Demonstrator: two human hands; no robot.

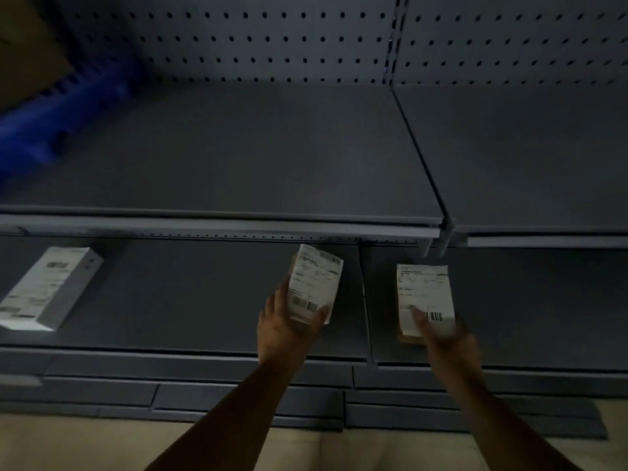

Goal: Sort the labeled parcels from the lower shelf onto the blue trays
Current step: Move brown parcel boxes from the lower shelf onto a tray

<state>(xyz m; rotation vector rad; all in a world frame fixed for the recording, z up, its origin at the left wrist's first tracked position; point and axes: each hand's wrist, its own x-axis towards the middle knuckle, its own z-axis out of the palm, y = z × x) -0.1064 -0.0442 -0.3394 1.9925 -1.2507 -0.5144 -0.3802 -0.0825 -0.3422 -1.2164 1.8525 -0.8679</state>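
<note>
The upper shelf (238,158) juts out over the lower shelf (176,300), its front lip running from 9 to 3 o'clock just above both raised parcels, so headroom there is tight; a seam between bays falls from 1 toward 4 o'clock. Bare grey deck lies open between the white parcel (47,290) at 8 o'clock and the hands, and again out at 4 o'clock. The light is dim; a pegboard (238,39) backs the shelving at 12, and pale floor (102,443) shows at 7. A blue tray (51,124) sits on the upper shelf at 10 o'clock, a cardboard box (23,45) at its far side. The left hand (285,331), at 6 o'clock, grips the left parcel (314,283) from below, thumb on one long side and fingers curled round the other; it is tilted, its top end just under the lip. The right hand (448,345), at 5 o'clock and blurred, holds the right parcel (424,294) with the thumb across its label; I cannot tell whether it touches the deck
</note>
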